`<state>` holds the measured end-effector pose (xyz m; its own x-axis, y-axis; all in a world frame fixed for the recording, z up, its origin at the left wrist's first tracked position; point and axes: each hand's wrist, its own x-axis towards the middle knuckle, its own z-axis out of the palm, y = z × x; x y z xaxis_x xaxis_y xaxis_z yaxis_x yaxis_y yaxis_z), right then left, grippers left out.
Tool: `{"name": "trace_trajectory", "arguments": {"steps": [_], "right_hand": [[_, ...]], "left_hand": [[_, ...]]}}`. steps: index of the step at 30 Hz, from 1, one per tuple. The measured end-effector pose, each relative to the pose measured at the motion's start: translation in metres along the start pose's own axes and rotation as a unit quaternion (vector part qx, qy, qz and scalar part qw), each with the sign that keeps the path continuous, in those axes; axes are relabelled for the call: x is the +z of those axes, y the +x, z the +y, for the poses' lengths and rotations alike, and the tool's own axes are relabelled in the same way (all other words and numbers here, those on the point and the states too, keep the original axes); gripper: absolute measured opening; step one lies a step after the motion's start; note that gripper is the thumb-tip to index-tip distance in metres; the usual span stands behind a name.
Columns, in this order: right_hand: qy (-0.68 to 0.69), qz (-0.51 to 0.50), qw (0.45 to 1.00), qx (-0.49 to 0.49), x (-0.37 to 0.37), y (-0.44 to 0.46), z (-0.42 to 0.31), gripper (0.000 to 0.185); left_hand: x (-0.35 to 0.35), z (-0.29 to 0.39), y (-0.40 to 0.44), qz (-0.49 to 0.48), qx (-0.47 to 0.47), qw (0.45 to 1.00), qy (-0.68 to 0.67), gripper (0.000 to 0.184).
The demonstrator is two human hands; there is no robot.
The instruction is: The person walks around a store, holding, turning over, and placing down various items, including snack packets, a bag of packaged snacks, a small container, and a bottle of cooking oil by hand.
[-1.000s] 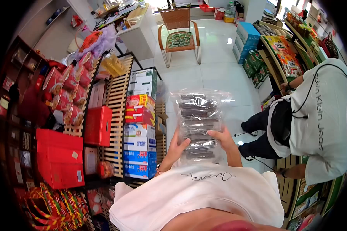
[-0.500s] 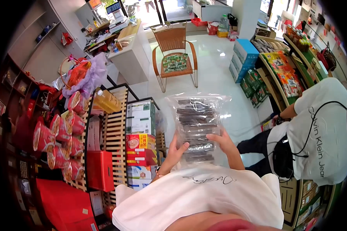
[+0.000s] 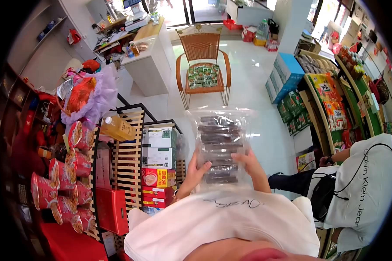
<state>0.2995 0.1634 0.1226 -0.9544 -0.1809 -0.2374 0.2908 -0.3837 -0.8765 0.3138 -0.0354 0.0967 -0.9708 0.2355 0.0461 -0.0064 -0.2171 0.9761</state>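
A clear plastic bag (image 3: 220, 141) with several dark, stick-like packs stacked inside is held upright in front of my chest. My left hand (image 3: 196, 170) grips its left edge, thumb on the front. On the right edge, my right hand (image 3: 249, 163) holds it the same way, thumb over the plastic. The fingers behind the bag are hidden. Beyond the bag stands a wicker chair (image 3: 200, 48) with small green packets (image 3: 202, 76) on its seat.
At left, a slatted shelf (image 3: 128, 161) bears red noodle cups (image 3: 65, 174), a bottle (image 3: 117, 128) and boxes (image 3: 159, 145). Another person (image 3: 361, 191) in a white shirt is close at right, beside goods shelves (image 3: 331, 100). Blue boxes (image 3: 284, 78) stand on the floor. A counter (image 3: 148, 65) is further back.
The view has tilted up and moved toward the chair, so the shelves and the other person sit lower in the frame. Both my hands keep hold of the bag.
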Motion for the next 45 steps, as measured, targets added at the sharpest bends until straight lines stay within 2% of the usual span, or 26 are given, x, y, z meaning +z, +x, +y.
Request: {"name": "trace_trajectory", "arguments": {"steps": [6,9,12,16,18,20,22,26,28,31,32,33,35,38,40,42,45], "right_hand": [[0.036,-0.01,0.999,-0.015,-0.031,0.095,-0.016,0.065],[0.033,0.017,0.999,0.008,-0.056,0.155,-0.027,0.069],[0.051,0.018,0.998,-0.021,-0.072,0.214,-0.053,0.071],[0.057,0.046,0.997,-0.034,-0.094,0.28,-0.088,0.07],[0.06,0.086,0.994,-0.041,-0.108,0.308,-0.095,0.067],[0.092,0.068,0.993,-0.035,-0.126,0.336,-0.101,0.065],[0.12,0.079,0.99,-0.005,-0.142,0.356,-0.103,0.06],[0.092,0.099,0.991,-0.019,-0.15,0.392,-0.106,0.062],[0.067,0.127,0.989,-0.039,-0.142,0.419,-0.101,0.062],[-0.054,0.138,0.989,-0.028,-0.122,0.467,-0.111,0.064],[-0.081,0.112,0.99,0.017,-0.121,0.486,-0.107,0.071],[-0.077,0.101,0.992,0.022,-0.122,0.51,-0.098,0.065],[-0.067,0.079,0.994,0.039,-0.125,0.558,-0.069,0.055],[-0.129,0.131,0.976,0.115,-0.119,0.63,-0.04,0.049],[-0.153,0.11,0.969,0.159,-0.124,0.686,-0.018,0.049],[-0.175,0.071,0.96,0.208,-0.131,0.736,0.01,0.053],[-0.135,0.093,0.955,0.249,-0.14,0.81,0.065,0.055]], "left_hand": [[-0.011,-0.014,0.098,-0.008,-0.024,1.0,-0.006,0.068],[-0.012,-0.018,0.166,-0.004,-0.004,1.0,0.026,0.067],[-0.007,-0.01,0.232,-0.002,-0.056,0.998,0.003,0.065],[0.0,0.004,0.32,-0.032,-0.047,0.998,0.012,0.062],[-0.006,-0.017,0.363,-0.06,-0.057,0.996,0.039,0.062],[-0.002,-0.02,0.395,-0.079,-0.08,0.992,0.055,0.061],[0.001,-0.03,0.418,-0.074,-0.078,0.994,0.034,0.061],[-0.006,-0.041,0.454,-0.061,-0.088,0.994,-0.034,0.061],[-0.023,-0.051,0.467,-0.04,-0.092,0.994,-0.035,0.061],[-0.061,-0.079,0.496,-0.008,-0.089,0.996,-0.016,0.06],[-0.074,-0.086,0.509,0.0,-0.081,0.997,-0.018,0.059],[-0.088,-0.094,0.523,0.01,-0.076,0.997,-0.019,0.059],[-0.117,-0.112,0.55,0.028,-0.115,0.993,-0.023,0.059],[-0.17,-0.152,0.599,0.045,-0.154,0.987,-0.028,0.057],[-0.212,-0.197,0.633,0.05,-0.17,0.984,-0.019,0.055],[-0.237,-0.207,0.668,0.053,-0.206,0.976,-0.051,0.054],[-0.293,-0.265,0.713,0.034,-0.301,0.953,0.009,0.055]]}}
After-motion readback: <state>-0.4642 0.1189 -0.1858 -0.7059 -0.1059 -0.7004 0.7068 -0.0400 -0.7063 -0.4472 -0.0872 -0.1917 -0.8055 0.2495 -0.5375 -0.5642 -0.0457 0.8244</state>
